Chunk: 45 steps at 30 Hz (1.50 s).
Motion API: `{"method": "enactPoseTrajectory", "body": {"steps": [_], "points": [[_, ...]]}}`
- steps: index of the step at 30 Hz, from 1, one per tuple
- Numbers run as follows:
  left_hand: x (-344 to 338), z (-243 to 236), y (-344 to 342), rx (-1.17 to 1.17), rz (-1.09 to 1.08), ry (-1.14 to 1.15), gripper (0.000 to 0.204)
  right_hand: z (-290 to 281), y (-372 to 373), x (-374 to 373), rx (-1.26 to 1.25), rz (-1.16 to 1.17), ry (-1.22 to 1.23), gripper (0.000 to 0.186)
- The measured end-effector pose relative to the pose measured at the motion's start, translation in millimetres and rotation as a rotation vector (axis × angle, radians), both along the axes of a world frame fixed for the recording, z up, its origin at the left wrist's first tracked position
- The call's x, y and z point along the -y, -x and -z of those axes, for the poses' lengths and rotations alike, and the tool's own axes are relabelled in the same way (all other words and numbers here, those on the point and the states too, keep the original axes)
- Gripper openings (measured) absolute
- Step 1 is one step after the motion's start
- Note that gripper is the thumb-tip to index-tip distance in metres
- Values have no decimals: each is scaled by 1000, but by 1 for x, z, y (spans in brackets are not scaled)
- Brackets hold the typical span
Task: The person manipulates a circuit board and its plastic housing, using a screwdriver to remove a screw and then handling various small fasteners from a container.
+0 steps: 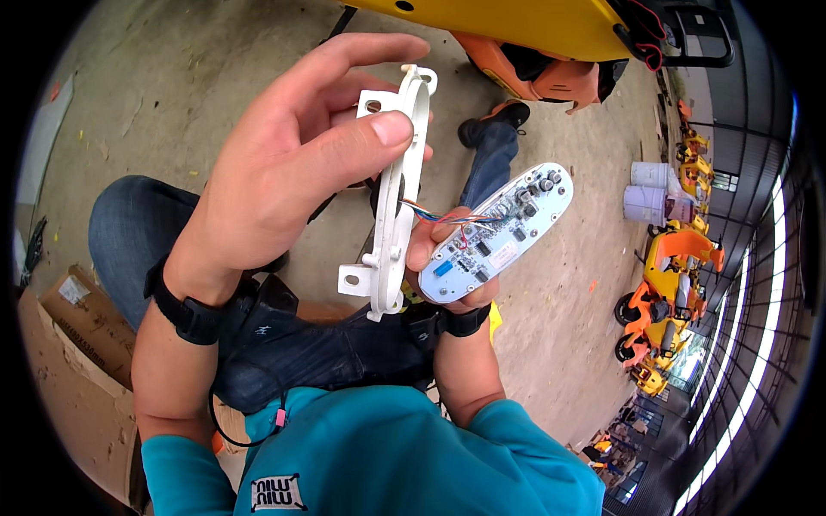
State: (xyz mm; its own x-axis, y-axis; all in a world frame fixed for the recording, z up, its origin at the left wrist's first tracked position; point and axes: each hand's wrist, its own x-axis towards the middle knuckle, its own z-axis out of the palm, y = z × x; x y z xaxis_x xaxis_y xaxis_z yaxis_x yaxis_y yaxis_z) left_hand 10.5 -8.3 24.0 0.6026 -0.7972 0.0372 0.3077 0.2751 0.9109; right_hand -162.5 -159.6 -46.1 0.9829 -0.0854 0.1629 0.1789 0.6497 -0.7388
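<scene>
My left hand [267, 172] pinches a white plastic housing [396, 206], thumb on its near side, above my lap. My right hand [421, 247] grasps an oval circuit board [508, 232] just beside it, component side showing; coloured wires [439, 216] run between the two. Left of my knee, an open cardboard box [77, 408] has a pale slip [74, 291] inside. Farther right, I cannot tell what a lavender bucket [644, 204] contains.

Veh. workshop (yel. vehs [661, 251], conc. floor [572, 322])
</scene>
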Motion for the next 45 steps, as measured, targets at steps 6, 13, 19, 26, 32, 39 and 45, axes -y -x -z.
{"method": "enactPoseTrajectory", "body": {"steps": [6,13,19,26,32,39,45], "points": [[-1,6,-1,7,15,-38,53,-5,-2,3,-3,-69,6,62],[-2,8,-3,3,27,-113,45,-5,-1,1,-76,-8,-59,78],[-1,13,-2,1,32,-116,42,-7,-2,0,-69,0,-63,81],[-1,12,-1,-42,60,-119,39,-15,-9,-8,-58,66,34,41],[0,15,-3,-34,114,-173,38,-16,-10,-10,-47,59,71,42],[0,19,-8,35,119,-223,36,-19,-10,-9,-97,74,201,59],[0,18,-7,103,44,-126,36,-11,-2,-3,-108,-33,95,81]]}}
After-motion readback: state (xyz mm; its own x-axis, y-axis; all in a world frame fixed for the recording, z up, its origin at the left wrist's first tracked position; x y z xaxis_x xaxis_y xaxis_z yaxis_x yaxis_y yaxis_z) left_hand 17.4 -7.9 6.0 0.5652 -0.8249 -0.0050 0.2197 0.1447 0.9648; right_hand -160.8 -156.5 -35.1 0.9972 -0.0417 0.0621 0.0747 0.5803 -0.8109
